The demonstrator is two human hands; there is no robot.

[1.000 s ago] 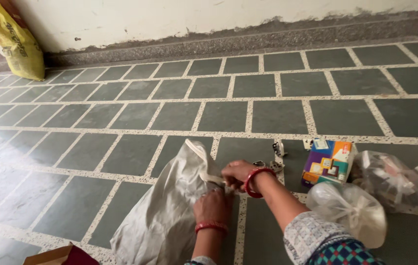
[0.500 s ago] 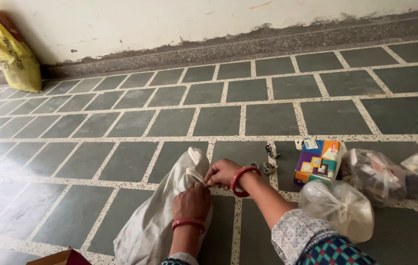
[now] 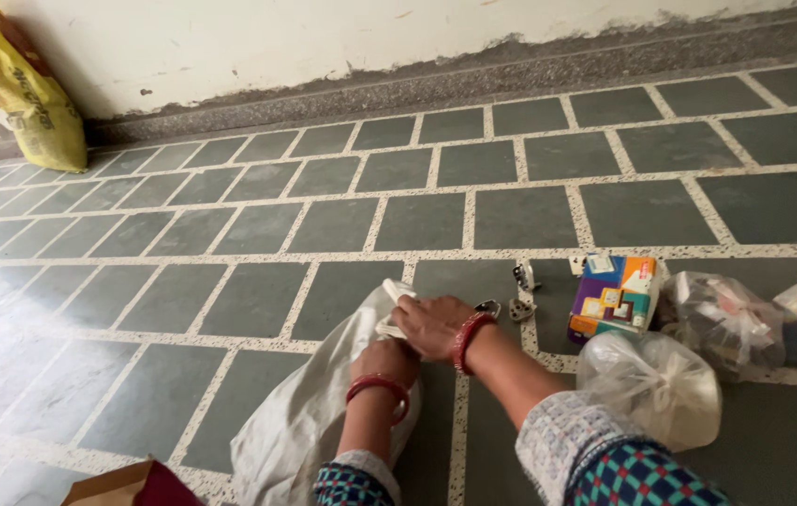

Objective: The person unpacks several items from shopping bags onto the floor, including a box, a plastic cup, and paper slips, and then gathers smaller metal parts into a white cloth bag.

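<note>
Both hands closed on the mouth of a crumpled white sack (image 3: 309, 422) lying on grey stone tiles (image 3: 520, 215): right hand (image 3: 431, 323) pinching the folded top edge, left hand (image 3: 387, 361) gripping just below; beside, knotted translucent plastic bag (image 3: 651, 384), colourful cardboard box (image 3: 614, 295); small metal fittings (image 3: 518, 292) indistinct; sack bottom cut off.

— How many bags on the floor?
— One white sack (image 3: 300, 422), one yellow sack (image 3: 29, 89), three clear plastic bags (image 3: 651, 384) (rightmost cut off).
— Boxes?
— One colourful box (image 3: 612, 298). Three small metal pieces (image 3: 520, 298) too.
</note>
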